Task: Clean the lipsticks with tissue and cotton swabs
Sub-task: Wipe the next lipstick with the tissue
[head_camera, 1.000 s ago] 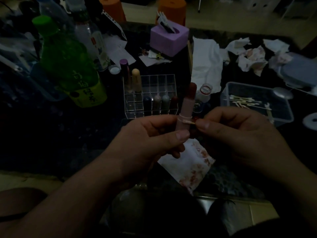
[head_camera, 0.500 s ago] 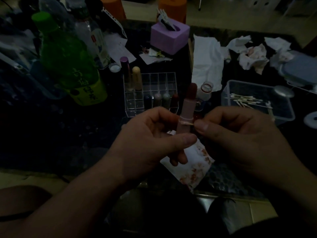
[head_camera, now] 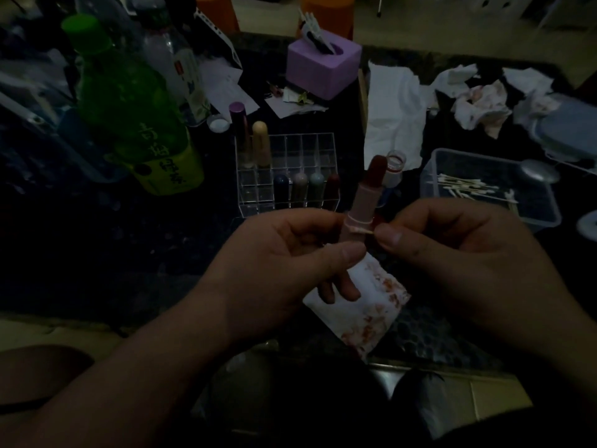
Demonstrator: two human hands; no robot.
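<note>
My left hand (head_camera: pixel 277 270) grips a pink lipstick (head_camera: pixel 365 202) upright, its dark red bullet extended at the top. My right hand (head_camera: pixel 458 253) pinches a cotton swab (head_camera: pixel 361 229) whose tip lies against the ring of the lipstick tube. Under both hands a folded tissue (head_camera: pixel 368 312) with red stains lies on the dark table. A clear organizer (head_camera: pixel 287 169) behind holds several more lipsticks. More cotton swabs (head_camera: pixel 468 189) lie in a clear plastic box (head_camera: pixel 491 185) at the right.
A green bottle (head_camera: pixel 129 108) and a clear bottle (head_camera: pixel 174 66) stand at the back left. A purple holder (head_camera: pixel 323 63) sits behind the organizer. White tissue (head_camera: pixel 392 114) and crumpled stained tissues (head_camera: pixel 481 101) lie at the back right. A small open jar (head_camera: pixel 394 166) stands behind the lipstick.
The swab tip has shifted slightly along the ring of the tube, and my left fingers have adjusted their hold on the lipstick. Nothing else has moved.
</note>
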